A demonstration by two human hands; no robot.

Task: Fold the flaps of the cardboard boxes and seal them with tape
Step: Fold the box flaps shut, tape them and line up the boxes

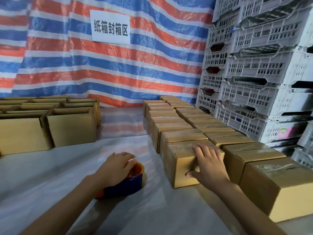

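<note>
The sealed cardboard box [179, 150] stands on the tabletop [50, 175] toward its near edge and right of the middle, flaps folded shut and clear tape running across the top; the right hand [209, 161] lies on it, fingers spread and fairly straight over the top, thumb down against the near face, gripping nothing; the left hand [116, 167] rests just to the left of the box, apart from it, fingers curled over a blue and orange tape dispenser [128, 185] that sits on the tabletop.

The box closes the left of two rows of taped boxes [186, 119], set side by side and touching, which run back along the right edge to the far edge; the right row also reaches nearer, past the hand; a group of open boxes [71, 128], flaps upright, stands toward the far left corner, well apart from the rows; a pale translucent sheet covers the tabletop, with stripes showing through it.

Grey plastic crates [254, 73] are stacked high beyond the right edge; a red, blue and white striped tarp [118, 68] hangs behind the far edge, bearing a white paper sign [111, 28] printed with black characters.
</note>
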